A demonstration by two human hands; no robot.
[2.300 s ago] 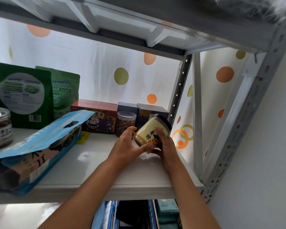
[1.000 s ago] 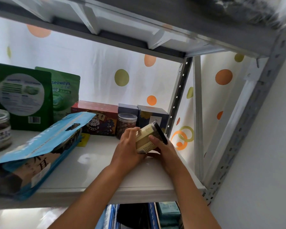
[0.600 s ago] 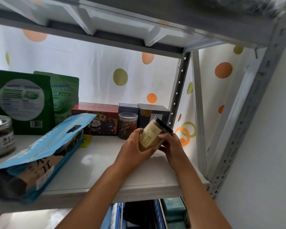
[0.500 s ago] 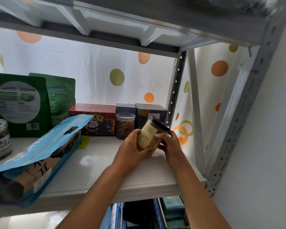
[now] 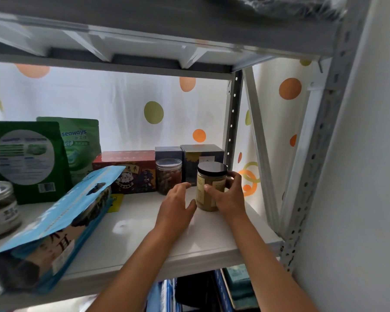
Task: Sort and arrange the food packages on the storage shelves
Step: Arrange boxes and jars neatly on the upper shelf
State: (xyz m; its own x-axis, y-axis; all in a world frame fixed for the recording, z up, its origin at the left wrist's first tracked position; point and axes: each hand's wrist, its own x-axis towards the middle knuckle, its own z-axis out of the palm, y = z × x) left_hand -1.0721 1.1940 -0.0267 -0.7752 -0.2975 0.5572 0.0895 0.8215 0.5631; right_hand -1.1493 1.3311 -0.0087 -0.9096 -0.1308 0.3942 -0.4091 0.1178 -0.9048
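Note:
A beige jar with a black lid (image 5: 208, 188) stands upright on the white shelf (image 5: 144, 224), in front of two dark boxes (image 5: 200, 156). My right hand (image 5: 229, 197) wraps its thumb and fingers around the jar's right side. My left hand (image 5: 176, 208) is just left of the jar, fingers relaxed, thumb close to the jar's base. A clear jar of nuts (image 5: 168, 175) stands behind my left hand.
A red box (image 5: 126, 170) sits left of the nut jar. A blue pouch (image 5: 54, 226) lies tilted at the front left. Two green pouches (image 5: 27, 158) stand at the back left, with a glass jar (image 5: 0, 208) at the left edge. Grey shelf posts (image 5: 313, 165) rise on the right.
The jar was held tilted in both hands above the shelf; now it stands upright on the shelf. My left hand has come off it and my right hand still holds it.

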